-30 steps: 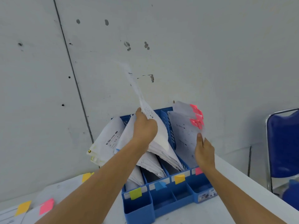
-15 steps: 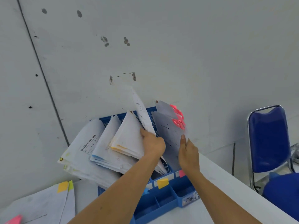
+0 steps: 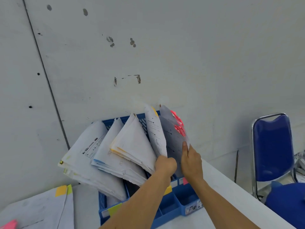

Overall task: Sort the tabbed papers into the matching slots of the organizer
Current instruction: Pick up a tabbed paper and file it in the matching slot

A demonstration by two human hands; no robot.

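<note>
The left hand (image 3: 165, 165) is clenched round the lower edge of a yellow-tabbed sheet (image 3: 156, 133). The sheet stands upright in the organizer (image 3: 173, 207), between the yellow stack (image 3: 132, 146) and the pink stack (image 3: 173, 138). The hands hide which slot it is in. The right hand (image 3: 191, 160) pinches the pink stack, thumb in front. The organizer sits on the desk (image 3: 222, 182). Loose papers (image 3: 41, 209) lie to its left.
</note>
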